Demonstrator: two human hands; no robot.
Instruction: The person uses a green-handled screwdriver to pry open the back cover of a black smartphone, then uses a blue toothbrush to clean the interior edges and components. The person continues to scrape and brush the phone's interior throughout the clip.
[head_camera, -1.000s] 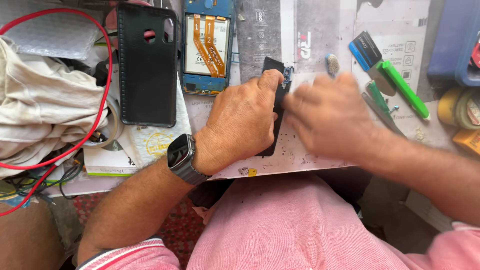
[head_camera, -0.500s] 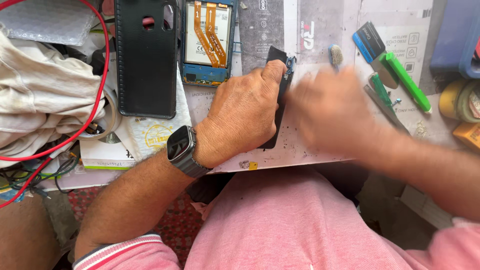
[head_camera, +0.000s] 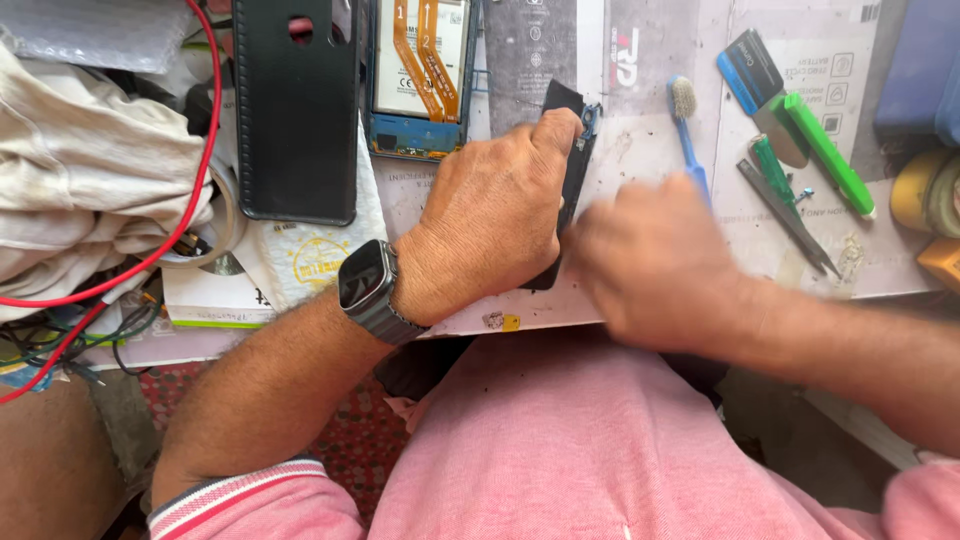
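On the far left, the red wire (head_camera: 205, 150) loops over the crumpled cloth (head_camera: 90, 190) near the edge of the tabletop (head_camera: 640, 130); if your arm catches it, it could drag things off. Next to it lies the black phone case (head_camera: 295, 110), and beside that the open phone (head_camera: 420, 80) with its orange ribbon strips showing. Those strips look thin, so a bump from your left hand (head_camera: 490, 225) could bend or tear them. Your left hand presses flat on the black phone part (head_camera: 572, 165), which lies in the middle of the tabletop, and your fingers curl over its top end. Push too hard and it may crack. Your right hand (head_camera: 655, 265) sits just beside that part, blurred, so you cannot tell if it holds anything. If it slips, it could knock the blue toothbrush (head_camera: 688, 135), the tweezers (head_camera: 790, 220) or the green-handled tool (head_camera: 825, 150) farther right.
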